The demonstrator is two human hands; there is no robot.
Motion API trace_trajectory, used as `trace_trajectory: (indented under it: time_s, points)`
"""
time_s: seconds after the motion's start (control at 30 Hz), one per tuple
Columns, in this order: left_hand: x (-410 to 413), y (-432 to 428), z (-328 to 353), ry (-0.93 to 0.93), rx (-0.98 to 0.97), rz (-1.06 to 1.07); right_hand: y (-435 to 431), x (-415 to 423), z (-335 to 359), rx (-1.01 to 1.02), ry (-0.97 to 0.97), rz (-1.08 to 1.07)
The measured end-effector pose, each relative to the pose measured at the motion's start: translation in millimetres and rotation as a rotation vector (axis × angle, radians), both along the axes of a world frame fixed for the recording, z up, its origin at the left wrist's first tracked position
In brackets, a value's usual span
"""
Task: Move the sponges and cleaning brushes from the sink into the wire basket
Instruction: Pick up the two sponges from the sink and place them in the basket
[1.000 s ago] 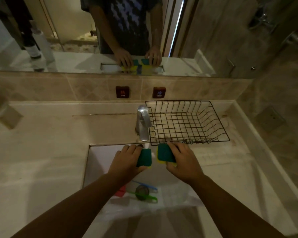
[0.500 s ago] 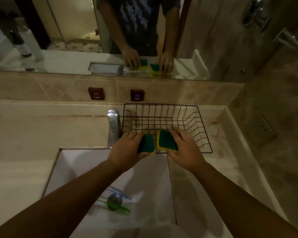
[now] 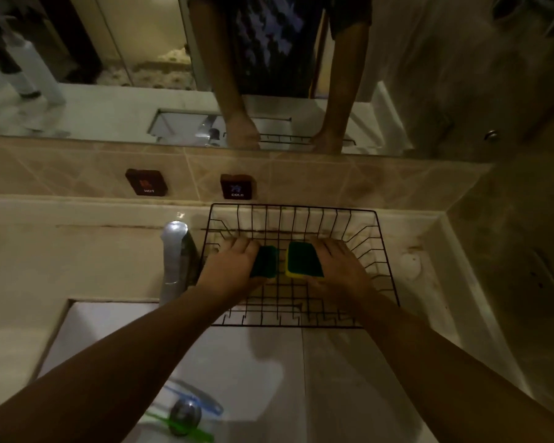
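Both my hands are inside the black wire basket (image 3: 383, 251) on the counter behind the sink. My left hand (image 3: 229, 266) grips a green sponge (image 3: 264, 262) near the basket's left side. My right hand (image 3: 339, 266) grips a green and yellow sponge (image 3: 303, 259) beside it, low over the basket's floor. The two sponges sit side by side, a small gap between them. In the white sink (image 3: 263, 362) below my left forearm lie a blue brush (image 3: 199, 396) and a green brush (image 3: 189, 431) around the metal drain plug (image 3: 184, 415).
A chrome tap (image 3: 175, 254) stands just left of the basket. Hot and cold buttons (image 3: 146, 182) sit on the tiled backsplash under a mirror. A wall closes off the counter on the right.
Both hands carried the sponges forward from above the sink's edge, over the basket's front rim and down into the basket. The view shifted right and closer.
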State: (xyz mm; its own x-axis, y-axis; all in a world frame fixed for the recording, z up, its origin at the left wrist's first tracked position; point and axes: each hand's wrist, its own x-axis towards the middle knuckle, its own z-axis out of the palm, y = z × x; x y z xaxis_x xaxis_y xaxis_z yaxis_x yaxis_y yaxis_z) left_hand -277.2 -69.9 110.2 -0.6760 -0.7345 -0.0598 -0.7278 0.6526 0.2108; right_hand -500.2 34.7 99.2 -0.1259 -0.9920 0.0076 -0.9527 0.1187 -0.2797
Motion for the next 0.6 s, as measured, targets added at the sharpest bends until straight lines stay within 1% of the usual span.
trace_trajectory:
  time_s: [0.07, 0.2, 0.3, 0.43, 0.53, 0.6]
  points:
    - [-7.8, -10.5, -6.7, -0.039, 0.013, -0.008, -8.7, -5.5, -6.7, -0.028, -0.008, 0.008]
    - [-24.9, -27.0, -20.1, -0.009, 0.049, 0.044, -30.9, -9.6, -16.7, -0.016, -0.071, 0.019]
    - [-31.6, -33.5, -31.2, -0.006, 0.089, 0.055, -44.2, -8.0, -26.2, -0.004, -0.039, 0.025]
    - [-35.7, -38.3, -43.9, -0.04, 0.09, 0.049, -50.8, -6.5, -39.7, -0.011, 0.011, 0.022]
    - [-39.3, -36.5, -49.4, -0.027, 0.108, 0.068, -49.4, -7.8, -42.6, -0.031, 0.009, -0.004]
    - [-40.6, -34.4, -54.9, -0.02, 0.086, 0.084, -48.3, -7.8, -41.8, -0.03, 0.011, -0.007]
